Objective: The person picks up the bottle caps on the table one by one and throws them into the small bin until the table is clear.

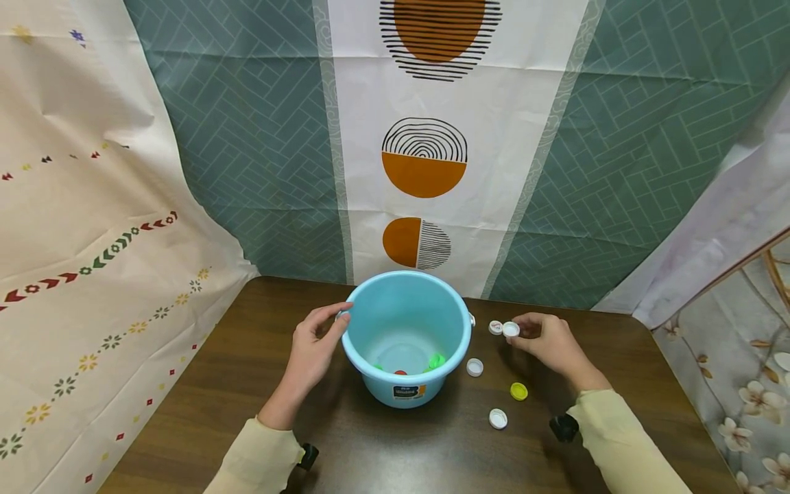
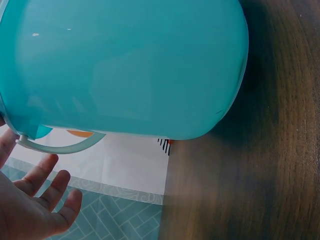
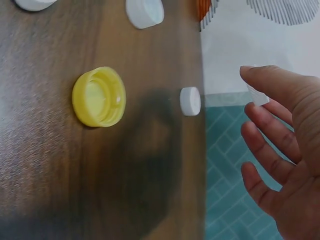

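A light blue plastic bucket (image 1: pixel 395 312) stands upright on the table, a green cap (image 1: pixel 437 360) and a bit of something red (image 1: pixel 400 372) showing inside it. At its left rim my left hand (image 1: pixel 313 346) pinches the edge between thumb and forefinger; the other fingers spread loosely below the handle (image 2: pixel 65 147) in the left wrist view. To the right of the bucket, my right hand (image 1: pixel 551 343) holds a white bottle cap (image 1: pixel 511 329) between thumb and fingers, raised over the table. In the right wrist view the thumb partly hides this cap (image 3: pixel 258 96).
Loose caps lie right of the bucket: a white one with a red mark (image 1: pixel 496 328), a plain white one (image 1: pixel 474 368), a yellow one (image 1: pixel 518 391) and another white one (image 1: pixel 498 418). Patterned cloth (image 1: pixel 426 96) hangs behind the brown wooden table (image 1: pixel 210 384).
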`<state>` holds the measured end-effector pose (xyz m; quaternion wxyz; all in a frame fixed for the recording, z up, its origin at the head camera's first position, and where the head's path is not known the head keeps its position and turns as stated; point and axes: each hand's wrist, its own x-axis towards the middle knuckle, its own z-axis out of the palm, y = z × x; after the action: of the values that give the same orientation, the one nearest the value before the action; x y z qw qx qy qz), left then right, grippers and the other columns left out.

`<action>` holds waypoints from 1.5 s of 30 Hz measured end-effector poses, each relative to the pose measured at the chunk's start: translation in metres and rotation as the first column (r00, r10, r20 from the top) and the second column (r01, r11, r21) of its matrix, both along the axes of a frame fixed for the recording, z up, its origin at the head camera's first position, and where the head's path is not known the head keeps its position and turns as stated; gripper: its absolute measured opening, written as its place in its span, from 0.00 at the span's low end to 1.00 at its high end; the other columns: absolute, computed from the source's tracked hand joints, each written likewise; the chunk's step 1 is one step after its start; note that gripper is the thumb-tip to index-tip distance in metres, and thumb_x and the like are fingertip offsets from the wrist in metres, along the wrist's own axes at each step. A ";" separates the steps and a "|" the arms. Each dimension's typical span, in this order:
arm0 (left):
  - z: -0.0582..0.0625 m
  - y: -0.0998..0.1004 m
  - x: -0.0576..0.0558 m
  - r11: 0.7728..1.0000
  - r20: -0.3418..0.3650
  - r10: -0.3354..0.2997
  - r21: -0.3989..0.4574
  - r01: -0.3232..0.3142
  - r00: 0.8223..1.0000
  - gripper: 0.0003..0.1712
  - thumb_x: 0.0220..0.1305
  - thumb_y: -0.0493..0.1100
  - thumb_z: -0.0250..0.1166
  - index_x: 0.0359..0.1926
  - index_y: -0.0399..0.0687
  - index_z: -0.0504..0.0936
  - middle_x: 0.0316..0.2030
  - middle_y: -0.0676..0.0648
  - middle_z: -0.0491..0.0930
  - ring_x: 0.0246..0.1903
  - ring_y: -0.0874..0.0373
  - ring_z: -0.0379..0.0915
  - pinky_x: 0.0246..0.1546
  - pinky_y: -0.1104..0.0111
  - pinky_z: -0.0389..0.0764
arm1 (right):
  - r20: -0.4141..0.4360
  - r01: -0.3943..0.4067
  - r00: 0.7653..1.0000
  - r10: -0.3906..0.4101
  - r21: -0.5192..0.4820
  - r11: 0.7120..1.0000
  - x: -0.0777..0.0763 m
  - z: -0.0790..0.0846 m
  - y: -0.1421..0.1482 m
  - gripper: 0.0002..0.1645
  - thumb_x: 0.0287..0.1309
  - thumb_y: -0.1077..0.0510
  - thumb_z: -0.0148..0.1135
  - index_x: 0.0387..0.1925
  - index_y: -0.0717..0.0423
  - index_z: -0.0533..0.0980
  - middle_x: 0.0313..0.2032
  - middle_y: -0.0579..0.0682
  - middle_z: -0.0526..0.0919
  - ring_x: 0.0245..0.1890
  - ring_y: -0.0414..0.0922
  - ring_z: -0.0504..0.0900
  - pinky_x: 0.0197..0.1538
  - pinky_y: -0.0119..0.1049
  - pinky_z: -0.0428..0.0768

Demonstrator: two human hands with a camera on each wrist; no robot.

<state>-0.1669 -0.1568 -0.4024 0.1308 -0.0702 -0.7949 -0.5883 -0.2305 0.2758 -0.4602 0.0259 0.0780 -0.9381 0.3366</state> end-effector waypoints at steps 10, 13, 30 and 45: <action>0.000 0.000 0.000 1.000 0.010 0.007 -0.009 -0.007 1.000 0.17 0.64 0.47 0.61 0.52 0.48 0.80 0.50 0.46 0.77 0.52 0.55 0.71 0.52 0.66 0.72 | -0.092 0.012 0.996 -0.012 0.003 1.000 0.001 0.022 -0.012 0.25 0.46 0.42 0.70 0.46 0.46 0.79 0.43 0.46 0.84 0.44 0.47 0.80 0.46 0.46 0.79; -0.002 0.000 0.000 1.000 0.008 0.009 -0.002 -0.009 1.000 0.17 0.64 0.46 0.61 0.52 0.48 0.81 0.49 0.46 0.78 0.53 0.52 0.71 0.53 0.62 0.72 | -0.102 0.014 0.995 -0.014 0.004 1.000 0.001 0.029 -0.018 0.26 0.47 0.42 0.70 0.47 0.47 0.79 0.43 0.47 0.84 0.44 0.47 0.80 0.45 0.46 0.79; -0.002 0.000 0.000 1.000 0.010 0.011 0.005 -0.011 1.000 0.16 0.64 0.45 0.61 0.52 0.48 0.81 0.49 0.46 0.78 0.51 0.55 0.71 0.50 0.58 0.73 | -0.173 -0.042 0.984 0.035 -0.037 0.998 0.005 0.070 -0.054 0.26 0.46 0.40 0.69 0.48 0.43 0.78 0.44 0.43 0.83 0.47 0.47 0.80 0.43 0.43 0.80; -0.002 0.000 0.000 1.000 -0.001 0.010 -0.006 -0.010 1.000 0.17 0.64 0.46 0.61 0.52 0.47 0.81 0.49 0.45 0.78 0.51 0.52 0.71 0.49 0.60 0.73 | -0.222 -0.105 0.971 0.088 -0.063 0.993 0.006 0.091 -0.090 0.24 0.47 0.43 0.71 0.47 0.43 0.79 0.43 0.42 0.82 0.43 0.42 0.78 0.44 0.45 0.79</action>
<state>-0.1666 -0.1571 -0.4040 0.1342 -0.0669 -0.7970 -0.5850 -0.2241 0.1859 -0.3697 0.1155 0.1592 -0.9115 0.3612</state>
